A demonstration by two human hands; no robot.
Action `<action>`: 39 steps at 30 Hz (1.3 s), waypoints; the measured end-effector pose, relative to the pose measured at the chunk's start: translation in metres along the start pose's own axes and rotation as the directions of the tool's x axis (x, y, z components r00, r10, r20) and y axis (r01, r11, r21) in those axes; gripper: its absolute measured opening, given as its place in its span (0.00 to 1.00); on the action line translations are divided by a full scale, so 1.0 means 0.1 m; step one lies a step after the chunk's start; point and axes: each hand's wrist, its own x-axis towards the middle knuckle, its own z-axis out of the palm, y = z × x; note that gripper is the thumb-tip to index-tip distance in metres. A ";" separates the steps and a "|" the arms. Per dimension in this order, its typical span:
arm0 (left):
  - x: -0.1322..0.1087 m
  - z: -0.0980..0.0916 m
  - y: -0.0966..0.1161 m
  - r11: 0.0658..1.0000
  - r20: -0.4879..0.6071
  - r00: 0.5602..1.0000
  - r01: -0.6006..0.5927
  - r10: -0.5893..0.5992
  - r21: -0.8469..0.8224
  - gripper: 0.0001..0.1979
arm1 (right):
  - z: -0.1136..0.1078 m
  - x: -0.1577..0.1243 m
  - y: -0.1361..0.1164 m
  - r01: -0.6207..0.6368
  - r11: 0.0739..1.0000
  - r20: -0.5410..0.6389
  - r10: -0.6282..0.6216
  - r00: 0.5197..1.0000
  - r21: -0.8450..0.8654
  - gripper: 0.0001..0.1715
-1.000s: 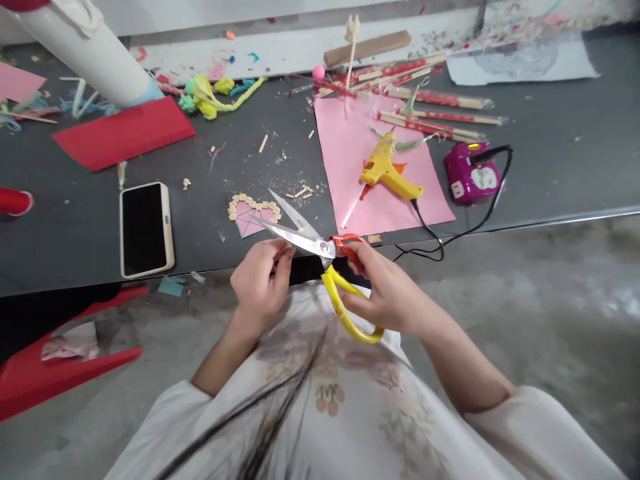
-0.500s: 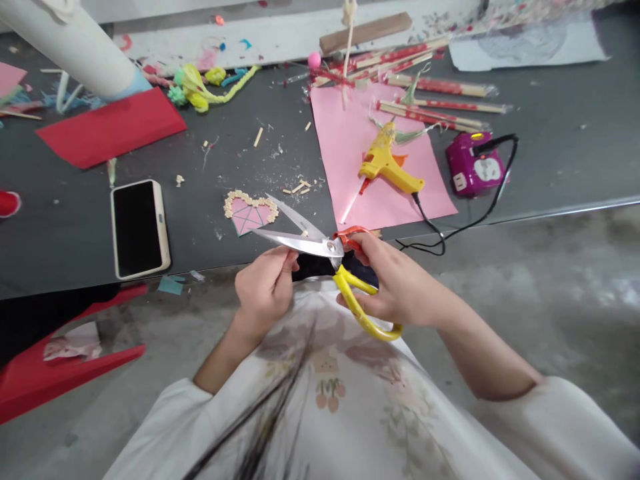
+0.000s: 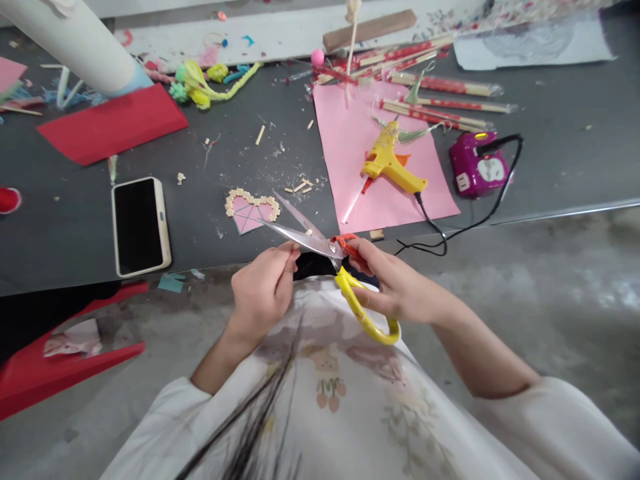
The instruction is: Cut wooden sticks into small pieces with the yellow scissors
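My right hand (image 3: 400, 283) grips a pair of scissors (image 3: 307, 241) by its handles, one loop yellow and the other red-orange. The blades stand apart and point left over the table's front edge. Just below the lower blade is my left hand (image 3: 263, 283), its thumb and fingers pinched together. Whatever they pinch is hidden or too small to make out. Beyond the blade tips lies a pink paper heart (image 3: 247, 215), its upper edge lined with small pale pieces and dark lines crossing its face.
A yellow glue gun (image 3: 393, 167) rests on pink paper (image 3: 335, 147), its cable running to a purple power box (image 3: 477, 167). Red-wrapped sticks (image 3: 445, 85) lie behind. To the left are a phone (image 3: 141, 227) and red paper (image 3: 115, 125). Short stick pieces (image 3: 299, 187) are scattered centrally.
The scissor blades have come slightly closer together, and my right hand has shifted a little with them. My left hand stays pinched in nearly the same place.
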 end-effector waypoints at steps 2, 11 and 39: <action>0.01 0.00 0.00 1.000 0.015 1.000 0.012 -0.012 0.004 0.12 | -0.01 0.00 0.02 -0.010 1.000 0.027 0.010 1.000 0.024 0.28; 0.03 0.01 -0.09 1.000 0.049 0.999 0.011 -0.011 -0.008 0.10 | 0.05 0.04 0.02 -0.069 0.996 0.065 0.066 0.996 0.061 0.29; -0.01 -0.20 -0.52 0.954 -0.311 0.938 -0.056 0.151 0.295 0.05 | 0.47 0.17 0.10 -0.187 0.844 -0.073 0.257 0.964 0.502 0.18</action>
